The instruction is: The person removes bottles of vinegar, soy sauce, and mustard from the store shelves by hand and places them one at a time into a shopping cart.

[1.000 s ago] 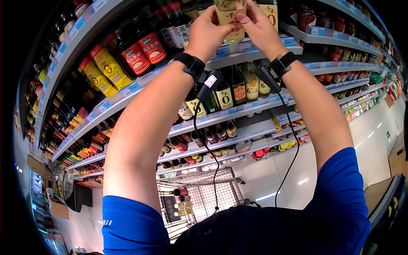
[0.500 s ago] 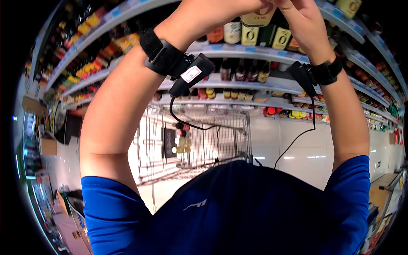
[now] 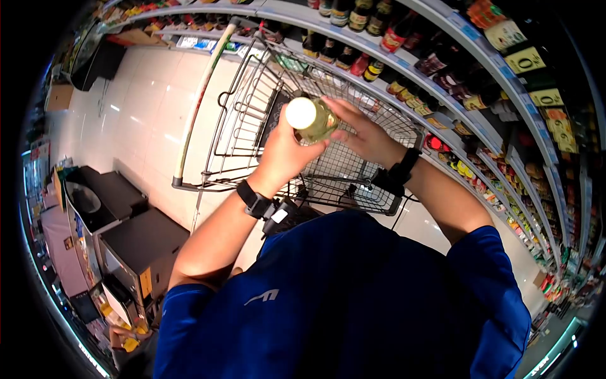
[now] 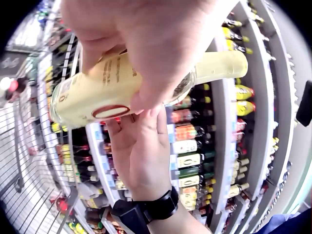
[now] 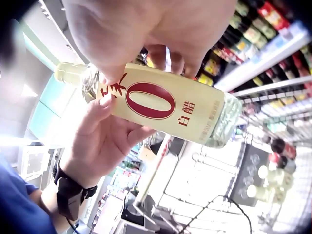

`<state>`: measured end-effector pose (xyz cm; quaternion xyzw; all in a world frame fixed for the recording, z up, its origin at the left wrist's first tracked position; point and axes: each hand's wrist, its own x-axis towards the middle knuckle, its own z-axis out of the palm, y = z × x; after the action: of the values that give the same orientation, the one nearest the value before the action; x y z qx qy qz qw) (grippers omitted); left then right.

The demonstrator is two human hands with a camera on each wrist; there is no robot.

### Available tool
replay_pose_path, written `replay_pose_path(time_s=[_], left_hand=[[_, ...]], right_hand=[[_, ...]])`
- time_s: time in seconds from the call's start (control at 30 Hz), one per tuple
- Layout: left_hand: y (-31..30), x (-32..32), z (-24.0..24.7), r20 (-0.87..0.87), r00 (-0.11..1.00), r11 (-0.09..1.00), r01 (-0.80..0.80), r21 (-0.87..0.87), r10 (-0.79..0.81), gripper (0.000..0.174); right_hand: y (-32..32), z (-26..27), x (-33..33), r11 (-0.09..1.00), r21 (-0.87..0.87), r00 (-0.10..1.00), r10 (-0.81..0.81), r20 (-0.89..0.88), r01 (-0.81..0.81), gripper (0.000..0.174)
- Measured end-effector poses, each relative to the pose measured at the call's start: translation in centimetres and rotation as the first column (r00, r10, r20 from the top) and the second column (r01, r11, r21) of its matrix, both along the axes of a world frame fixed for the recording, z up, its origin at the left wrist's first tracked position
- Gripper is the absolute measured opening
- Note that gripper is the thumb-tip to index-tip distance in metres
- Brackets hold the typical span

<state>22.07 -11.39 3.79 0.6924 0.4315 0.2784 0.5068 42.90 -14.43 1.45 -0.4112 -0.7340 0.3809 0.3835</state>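
Both hands hold a vinegar bottle (image 3: 326, 121), clear with pale liquid, a light cap and a cream label marked with a big red 0. In the head view its cap points up toward the camera, and the bottle overlaps the shopping cart below. My left hand (image 3: 285, 153) grips it from the left, its thumb near the neck; the right hand (image 3: 367, 136) holds it from the other side. The right wrist view shows the label (image 5: 151, 100) facing out, with the right hand's (image 5: 151, 29) thumb on it and fingers behind. In the left wrist view, the left hand (image 4: 146, 44) wraps the bottle's middle.
The wire shopping cart (image 3: 218, 136) stands in front of me; several bottles (image 5: 275, 180) lie inside by a dark panel (image 5: 248, 173). Shelves of sauce bottles (image 3: 442, 63) curve along the right. Dark cabinets (image 3: 136, 243) stand at left, and a person's arm (image 3: 126, 331) shows at lower left.
The bottle has come down from shelf height to above the cart, still in both hands. My view has turned, so the shelves now lie to the right.
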Motion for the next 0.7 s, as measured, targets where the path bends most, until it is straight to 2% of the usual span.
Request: replay_pose_path(time_s=[0.07, 0.1, 0.13, 0.2, 0.27, 0.33, 0.37, 0.47, 0.5, 0.53, 0.57, 0.6, 0.7], left_hand=[[-1.6, -2.2, -3.2, -0.113, 0.992, 0.995, -0.061, -0.082, 0.051, 0.059], [-2.1, -3.2, -6.1, -0.004, 0.998, 0.990, -0.069, -0.127, 0.069, 0.057], [-2.5, -4.1, -7.5, 0.033, 0.997, 0.963, -0.054, -0.263, 0.064, 0.056], [-2.8, -5.4, -10.5, -0.021, 1.000, 0.965, -0.022, -0.262, 0.018, 0.055], [-3.5, -6.4, -13.9, -0.040, 0.998, 0.962, -0.057, -0.266, 0.048, 0.055], [-3.0, -6.8, -16.6, -0.184, 0.983, 0.934, -0.080, -0.348, 0.016, 0.058], [-2.7, -7.0, -18.2, -0.282, 0.959, 0.929, -0.077, -0.361, -0.030, 0.059], [-2.1, -7.6, -22.1, -0.100, 0.994, 0.815, -0.084, -0.573, 0.032, 0.059], [-1.7, -7.8, -23.1, -0.156, 0.988, 0.836, -0.091, -0.541, 0.007, 0.056], [-1.7, -7.4, -24.2, -0.087, 0.996, 0.810, -0.069, -0.582, 0.022, 0.051], [-1.5, -7.5, -25.0, -0.100, 0.995, 0.801, -0.046, -0.597, -0.017, 0.048], [-1.0, -7.5, -26.0, -0.111, 0.992, 0.794, -0.022, -0.608, -0.057, 0.045], [-0.7, -8.7, -30.8, -0.061, 0.998, 0.732, -0.020, -0.681, -0.029, 0.044]], right_hand=[[-0.3, -4.5, -2.3, 0.997, -0.060, 0.998, 0.051, -0.024, -0.052, 0.063], [-0.4, -7.1, -3.3, 0.986, -0.127, 0.993, 0.097, -0.069, -0.105, 0.064], [-0.9, -8.7, -4.0, 0.977, -0.188, 0.995, 0.098, -0.035, -0.103, 0.063], [-1.4, -12.0, -5.4, 0.953, -0.275, 0.991, 0.112, -0.071, -0.127, 0.062], [-2.0, -15.8, -6.1, 0.932, -0.326, 0.986, 0.127, -0.106, -0.155, 0.061], [-2.2, -19.0, -6.6, 0.913, -0.371, 0.981, 0.123, -0.148, -0.171, 0.061], [-2.3, -20.8, -6.9, 0.914, -0.372, 0.985, 0.129, -0.112, -0.162, 0.060], [-2.4, -25.3, -7.8, 0.912, -0.382, 0.987, 0.119, -0.104, -0.150, 0.058], [-2.1, -26.8, -8.2, 0.903, -0.397, 0.984, 0.120, -0.129, -0.163, 0.058], [-2.4, -28.3, -8.2, 0.892, -0.418, 0.981, 0.117, -0.158, -0.174, 0.057], [-2.5, -29.4, -8.4, 0.893, -0.419, 0.980, 0.105, -0.166, -0.167, 0.055], [-2.4, -30.9, -9.0, 0.918, -0.371, 0.979, 0.072, -0.193, -0.141, 0.054], [-3.4, -34.2, -10.1, 0.912, -0.410, 0.994, -0.059, -0.091, 0.016, 0.049]])
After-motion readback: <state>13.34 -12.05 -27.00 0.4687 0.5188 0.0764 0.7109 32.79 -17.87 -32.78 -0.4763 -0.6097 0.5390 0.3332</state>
